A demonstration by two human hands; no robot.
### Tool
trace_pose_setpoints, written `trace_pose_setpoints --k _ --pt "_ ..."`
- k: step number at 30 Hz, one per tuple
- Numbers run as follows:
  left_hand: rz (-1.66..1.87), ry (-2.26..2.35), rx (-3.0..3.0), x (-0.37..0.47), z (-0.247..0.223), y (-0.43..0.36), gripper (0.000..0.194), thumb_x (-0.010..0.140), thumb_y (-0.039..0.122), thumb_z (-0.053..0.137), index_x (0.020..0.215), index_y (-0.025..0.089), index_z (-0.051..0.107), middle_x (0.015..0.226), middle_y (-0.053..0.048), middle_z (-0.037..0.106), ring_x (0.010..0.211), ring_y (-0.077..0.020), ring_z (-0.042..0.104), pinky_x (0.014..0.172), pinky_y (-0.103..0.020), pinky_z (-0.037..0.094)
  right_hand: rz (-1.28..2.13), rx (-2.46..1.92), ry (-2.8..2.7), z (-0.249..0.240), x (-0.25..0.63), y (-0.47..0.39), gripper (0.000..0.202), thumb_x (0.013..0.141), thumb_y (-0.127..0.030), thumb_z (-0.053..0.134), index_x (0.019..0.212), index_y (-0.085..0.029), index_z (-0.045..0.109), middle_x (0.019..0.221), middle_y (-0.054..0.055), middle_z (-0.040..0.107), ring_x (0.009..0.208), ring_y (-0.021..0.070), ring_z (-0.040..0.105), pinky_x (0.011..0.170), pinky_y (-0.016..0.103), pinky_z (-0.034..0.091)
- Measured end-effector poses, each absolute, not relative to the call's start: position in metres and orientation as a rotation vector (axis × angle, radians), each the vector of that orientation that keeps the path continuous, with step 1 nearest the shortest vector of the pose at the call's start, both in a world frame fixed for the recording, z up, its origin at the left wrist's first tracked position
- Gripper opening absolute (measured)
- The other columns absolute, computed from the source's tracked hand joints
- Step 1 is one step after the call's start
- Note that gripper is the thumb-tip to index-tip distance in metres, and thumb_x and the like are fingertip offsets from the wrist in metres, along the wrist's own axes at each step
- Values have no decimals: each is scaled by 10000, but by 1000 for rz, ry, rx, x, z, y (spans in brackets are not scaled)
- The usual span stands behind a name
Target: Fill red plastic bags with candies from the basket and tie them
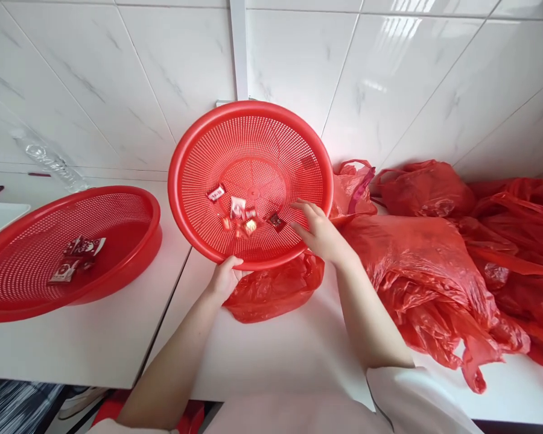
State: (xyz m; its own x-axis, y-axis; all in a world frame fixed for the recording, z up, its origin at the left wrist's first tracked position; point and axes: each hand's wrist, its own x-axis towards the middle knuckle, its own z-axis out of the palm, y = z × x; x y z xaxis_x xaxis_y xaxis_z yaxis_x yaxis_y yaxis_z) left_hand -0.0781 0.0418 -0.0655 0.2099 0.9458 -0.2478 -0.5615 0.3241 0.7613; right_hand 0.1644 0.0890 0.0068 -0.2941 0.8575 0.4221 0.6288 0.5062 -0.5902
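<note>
Two hands work at a tilted red basket (253, 120): the left hand (224, 278) clamps its near rim. The right hand (319, 232), fingers spread, reaches among small packets (239, 208) inside, red bags (416, 253) lying right

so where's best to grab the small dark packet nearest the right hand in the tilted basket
Probably pinch the dark packet by its raised edges, coming from the right, where the right hand hovers open. It lies flat on the sloped mesh of the tilted basket, which the left hand steadies by the lower rim.

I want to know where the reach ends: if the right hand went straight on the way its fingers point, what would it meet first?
Probably the dark wrapped candy just ahead of the right hand, inside the tilted red basket; depth is unclear.
</note>
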Motion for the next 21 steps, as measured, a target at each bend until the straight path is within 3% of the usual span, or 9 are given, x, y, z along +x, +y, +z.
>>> trace_pose_setpoints --k 4,8,13,16,18,21 --pt "1145 754 601 -76 -69 40 341 723 147 557 1032 101 695 1071 -110 720 1149 -312 600 1012 -470 451 374 -1302 -2137 -24 141 101 536 916 -303 509 1412 -131 397 1484 210 352 1405 300 305 1134 511 298" --pt "1100 748 610 -74 -70 38 400 758 144 538 1136 117 664 1126 -105 705 1168 -306 589 1017 -480 445 436 -1270 -2253 -33 125 98 524 931 -320 496 1419 -159 395 1476 182 390 1384 290 343 1106 509 329" --pt "1103 739 608 -75 -69 38 438 766 130 530 1189 137 640 1145 -92 698 1179 -297 582 1023 -481 440 605 -1110 -2408 -35 115 88 453 946 -336 484 1375 -192 460 1297 141 574 1149 246 574 953 405 470" --pt "1135 731 636 -76 -72 39 434 760 131 542 1182 139 645 1148 -89 696 1187 -298 576 1027 -477 436 619 -1186 -2391 -40 113 88 453 905 -305 556 1335 -168 508 1201 151 624 1100 263 591 907 406 482" --pt "1131 743 646 -77 -73 39 426 762 142 550 1176 141 649 1152 -88 695 1189 -298 574 1028 -475 434 674 -1231 -2322 -43 114 92 351 894 -279 562 1222 -159 597 1081 130 669 1019 255 619 889 411 486" --pt "1096 765 651 -78 -75 39 393 762 157 552 1136 131 669 1137 -93 702 1187 -304 576 1029 -476 429 1037 -1219 -2074 -43 119 99 261 908 -319 525 1042 -148 670 895 81 690 824 204 649 782 379 531"
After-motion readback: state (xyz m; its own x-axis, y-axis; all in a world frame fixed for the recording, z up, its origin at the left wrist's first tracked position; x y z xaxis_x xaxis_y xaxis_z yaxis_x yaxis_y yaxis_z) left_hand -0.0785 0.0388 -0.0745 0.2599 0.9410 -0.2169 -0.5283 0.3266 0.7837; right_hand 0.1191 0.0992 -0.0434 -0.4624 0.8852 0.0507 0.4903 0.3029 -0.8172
